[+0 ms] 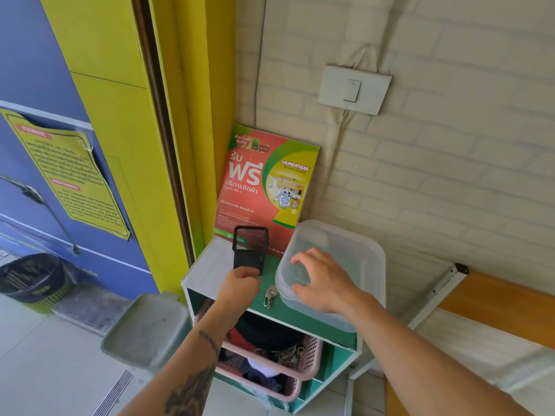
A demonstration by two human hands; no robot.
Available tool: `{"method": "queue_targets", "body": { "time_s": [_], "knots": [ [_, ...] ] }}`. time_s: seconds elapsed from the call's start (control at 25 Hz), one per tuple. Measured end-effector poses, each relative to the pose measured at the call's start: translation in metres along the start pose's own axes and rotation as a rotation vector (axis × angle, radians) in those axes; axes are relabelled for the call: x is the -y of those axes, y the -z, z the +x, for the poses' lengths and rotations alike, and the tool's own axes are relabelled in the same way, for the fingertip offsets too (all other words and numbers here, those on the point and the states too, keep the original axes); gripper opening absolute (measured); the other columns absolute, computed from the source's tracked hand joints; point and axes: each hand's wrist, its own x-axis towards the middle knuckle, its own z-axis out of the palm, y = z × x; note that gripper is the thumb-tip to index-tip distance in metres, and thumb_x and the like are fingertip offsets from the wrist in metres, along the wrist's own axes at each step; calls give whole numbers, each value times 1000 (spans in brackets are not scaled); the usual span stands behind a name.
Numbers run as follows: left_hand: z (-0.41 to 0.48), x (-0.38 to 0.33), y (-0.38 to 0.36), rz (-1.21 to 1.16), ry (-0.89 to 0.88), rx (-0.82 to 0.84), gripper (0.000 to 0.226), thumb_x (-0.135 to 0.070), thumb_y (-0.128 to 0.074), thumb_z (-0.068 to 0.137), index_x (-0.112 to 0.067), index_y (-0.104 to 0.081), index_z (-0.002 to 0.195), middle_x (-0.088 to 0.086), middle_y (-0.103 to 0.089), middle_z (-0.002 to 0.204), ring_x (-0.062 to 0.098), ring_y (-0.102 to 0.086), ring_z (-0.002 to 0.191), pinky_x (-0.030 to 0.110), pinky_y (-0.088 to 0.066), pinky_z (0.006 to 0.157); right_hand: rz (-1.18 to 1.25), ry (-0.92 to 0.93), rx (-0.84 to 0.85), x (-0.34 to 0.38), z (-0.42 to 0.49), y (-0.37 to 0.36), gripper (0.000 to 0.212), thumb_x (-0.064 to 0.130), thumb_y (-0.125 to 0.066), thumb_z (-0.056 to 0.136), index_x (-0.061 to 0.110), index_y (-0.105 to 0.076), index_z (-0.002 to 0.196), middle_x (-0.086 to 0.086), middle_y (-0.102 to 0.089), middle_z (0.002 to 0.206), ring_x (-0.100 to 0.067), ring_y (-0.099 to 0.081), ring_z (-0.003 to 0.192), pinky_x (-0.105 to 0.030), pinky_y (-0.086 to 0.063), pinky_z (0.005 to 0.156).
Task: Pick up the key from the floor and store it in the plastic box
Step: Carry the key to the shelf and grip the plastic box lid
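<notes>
The key [271, 295] is seen on the shelf top [288, 318], in the narrow gap between the left hand [240, 285] and the plastic box [360, 259]. The box's near edge is gripped by the right hand [321, 280]. Whether anything is held in the curled left hand cannot be told.

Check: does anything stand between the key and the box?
Yes: the lid is on the box, gripped at its near corner by the right hand. The key lies just beside it, nothing between.

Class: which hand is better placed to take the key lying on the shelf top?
Left, probably. The left hand sits right beside the key, while the right hand is busy gripping the plastic box at its corner.
</notes>
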Motion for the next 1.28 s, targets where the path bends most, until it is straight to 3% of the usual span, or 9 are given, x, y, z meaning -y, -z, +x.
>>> {"method": "queue_targets", "body": {
  "time_s": [0.08, 0.28, 0.56, 0.84, 1.16, 1.28],
  "knots": [
    [-3, -3, 0, 16, -25, 29, 29, -1, -45, 85, -13, -68, 100, 8, -71, 92, 21, -66, 81, 31, -52, 70, -35, 4, 0, 2, 0, 0, 54, 39, -58, 87, 28, -43, 138, 3, -42, 139, -23, -38, 129, -42, -40, 104],
    [-6, 3, -13, 7, -16, 83, 23, -3, -48, 84, -12, -69, 85, 10, -69, 77, 22, -63, 68, 30, -51, 62, -219, 30, -14, 9, -3, -5, 71, 48, -61, 85, 21, -34, 144, -6, -40, 137, -30, -41, 125, -45, -42, 101],
    [-8, 11, -31, -173, -20, 95, 11, -4, -58, 89, 1, -68, 87, 11, -64, 64, 16, -55, 51, 21, -44, 44, -348, 42, -111, 16, -9, -14, 73, 48, -61, 85, 10, -35, 142, -12, -47, 133, -31, -45, 119, -43, -47, 95],
    [-3, 13, -32, -163, -25, 111, 15, -7, -59, 92, -6, -67, 79, 10, -67, 65, 17, -60, 58, 27, -51, 56, -572, 152, -64, 20, -7, -20, 78, 41, -51, 90, -8, -30, 146, -25, -52, 132, -36, -48, 115, -44, -51, 84],
    [-1, 7, -33, -202, 47, 106, 11, 0, -57, 89, 0, -66, 82, 13, -64, 62, 17, -57, 51, 26, -51, 50, -716, 252, -28, 19, -3, -20, 75, 37, -48, 95, -12, -26, 147, -34, -51, 135, -44, -53, 116, -45, -54, 85],
    [-1, 5, -33, -202, 60, 99, 14, 0, -58, 89, -1, -65, 77, 13, -63, 60, 20, -56, 53, 30, -52, 56, -740, 272, -28, 20, -4, -18, 73, 36, -48, 96, -11, -26, 147, -35, -53, 132, -43, -57, 113, -45, -54, 82]
  ]
}}
